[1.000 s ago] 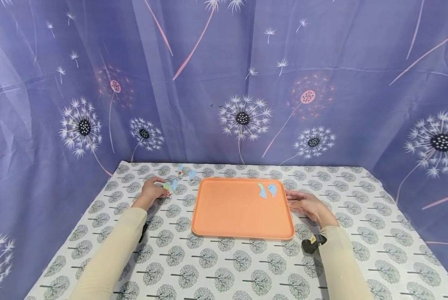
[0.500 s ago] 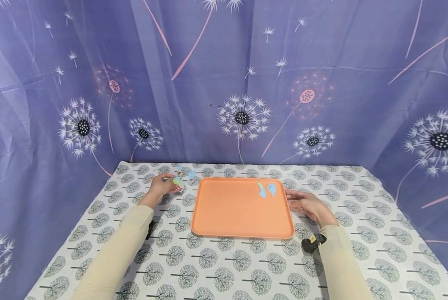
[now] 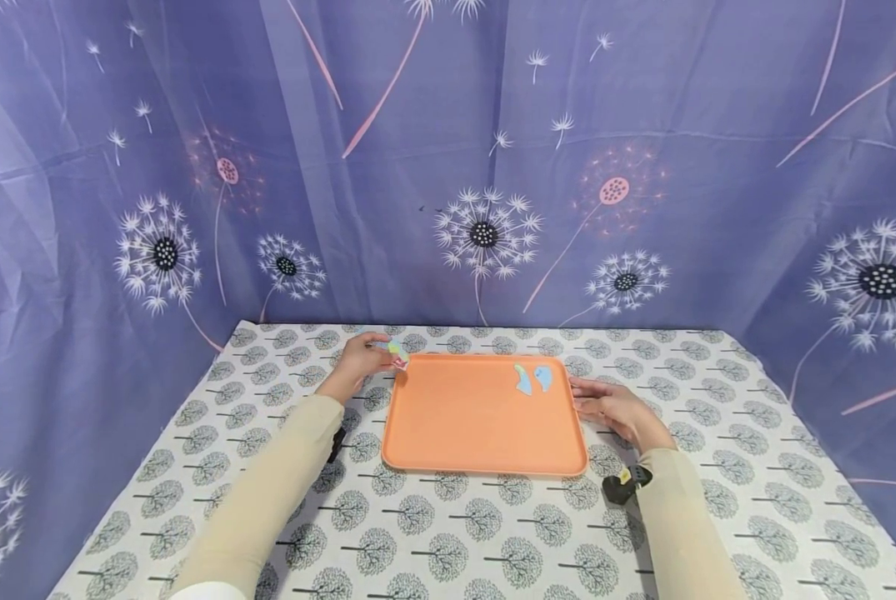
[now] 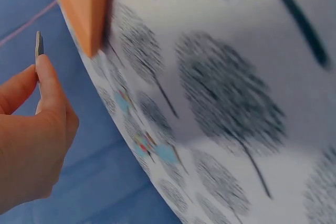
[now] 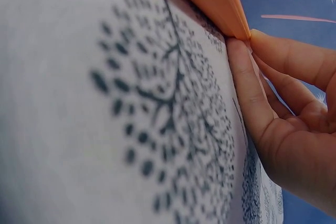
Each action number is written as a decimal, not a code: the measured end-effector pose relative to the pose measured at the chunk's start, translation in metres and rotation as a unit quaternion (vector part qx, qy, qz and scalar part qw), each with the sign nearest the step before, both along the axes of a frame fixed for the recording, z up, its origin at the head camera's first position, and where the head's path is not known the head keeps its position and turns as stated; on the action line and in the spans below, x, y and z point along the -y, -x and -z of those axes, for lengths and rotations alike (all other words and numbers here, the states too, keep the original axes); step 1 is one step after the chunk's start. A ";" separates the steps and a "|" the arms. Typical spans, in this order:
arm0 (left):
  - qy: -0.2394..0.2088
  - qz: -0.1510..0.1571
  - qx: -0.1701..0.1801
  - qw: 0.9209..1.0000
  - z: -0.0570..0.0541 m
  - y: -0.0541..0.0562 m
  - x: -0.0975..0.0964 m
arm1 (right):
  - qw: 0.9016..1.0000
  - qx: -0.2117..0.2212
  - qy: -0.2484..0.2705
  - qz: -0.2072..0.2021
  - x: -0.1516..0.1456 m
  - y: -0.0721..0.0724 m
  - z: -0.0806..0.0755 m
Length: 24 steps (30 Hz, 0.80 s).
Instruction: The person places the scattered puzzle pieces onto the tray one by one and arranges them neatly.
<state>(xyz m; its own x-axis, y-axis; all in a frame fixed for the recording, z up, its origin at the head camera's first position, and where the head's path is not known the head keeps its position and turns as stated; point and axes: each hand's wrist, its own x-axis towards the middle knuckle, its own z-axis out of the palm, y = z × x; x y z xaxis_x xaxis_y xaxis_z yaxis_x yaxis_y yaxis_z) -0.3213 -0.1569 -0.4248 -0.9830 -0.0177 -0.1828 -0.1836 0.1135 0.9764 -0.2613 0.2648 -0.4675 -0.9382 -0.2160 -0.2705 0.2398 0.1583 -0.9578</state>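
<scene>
My left hand pinches a small flat puzzle piece, coloured blue, green and pink, between thumb and fingers. It is over the far left corner of an orange tray. In the left wrist view the held piece shows edge-on as a thin grey sliver. Two light blue pieces, one curved with a green edge and one rounded, lie in the tray's far right corner. My right hand touches the tray's right side with its thumb and fingertips, the fingers fairly straight.
Loose light blue pieces lie on the tree-print tablecloth left of the tray; my left hand mostly hides them in the head view. A purple dandelion curtain stands behind the table and along its sides.
My left hand has carried the piece right and away from me, from the left of the tray to its far left corner. My right hand and the tray have stayed put.
</scene>
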 end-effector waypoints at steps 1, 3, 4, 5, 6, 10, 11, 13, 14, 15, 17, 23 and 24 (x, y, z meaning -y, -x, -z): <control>-0.003 0.001 -0.003 1.000 0.000 0.001 -0.004 | 1.000 0.000 -0.001 0.001 0.000 0.000 0.000; -0.003 0.006 -0.006 1.000 -0.001 0.003 -0.013 | 1.000 -0.001 -0.002 0.002 0.000 0.000 0.000; 0.000 0.008 -0.008 1.000 -0.002 0.004 -0.018 | 1.000 -0.002 -0.004 0.000 0.000 0.000 0.000; 0.003 0.009 -0.009 1.000 -0.002 0.004 -0.022 | 1.000 -0.002 -0.005 0.000 0.000 0.000 0.001; 0.007 0.011 -0.011 1.000 -0.002 0.005 -0.027 | 1.000 -0.003 -0.004 0.000 0.000 0.001 0.001; 0.012 0.019 -0.017 1.000 -0.002 0.006 -0.044 | 1.000 -0.004 0.000 -0.003 -0.001 0.001 0.002; 0.010 0.022 -0.019 1.000 -0.002 0.006 -0.049 | 1.000 -0.004 0.003 -0.004 -0.001 0.001 0.002; 0.000 0.027 -0.022 0.999 -0.001 0.008 -0.057 | 1.000 -0.007 0.008 -0.010 -0.001 0.001 0.003; -0.004 0.028 -0.023 0.999 0.000 0.008 -0.062 | 1.000 -0.008 0.013 -0.011 -0.002 0.001 0.004; -0.006 0.029 -0.024 0.999 0.000 0.009 -0.066 | 1.000 -0.010 0.019 -0.012 -0.002 0.001 0.004; -0.011 0.031 -0.025 0.999 0.000 0.009 -0.074 | 0.999 -0.014 0.023 -0.018 -0.003 0.001 0.005; -0.025 0.034 -0.019 0.999 -0.002 0.008 -0.097 | 1.000 -0.009 0.023 -0.006 -0.003 0.001 0.006; -0.027 0.035 -0.017 0.999 -0.001 0.007 -0.100 | 1.000 -0.008 0.020 -0.006 -0.003 0.001 0.005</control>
<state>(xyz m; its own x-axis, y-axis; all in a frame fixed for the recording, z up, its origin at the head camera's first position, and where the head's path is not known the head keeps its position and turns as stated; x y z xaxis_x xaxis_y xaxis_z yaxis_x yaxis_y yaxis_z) -0.3287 -0.0569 -0.4236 -0.9870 0.0596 -0.1490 -0.1446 0.0728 0.9868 -0.2626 0.2681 -0.4730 -0.9399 -0.2368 -0.2460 0.2225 0.1218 -0.9673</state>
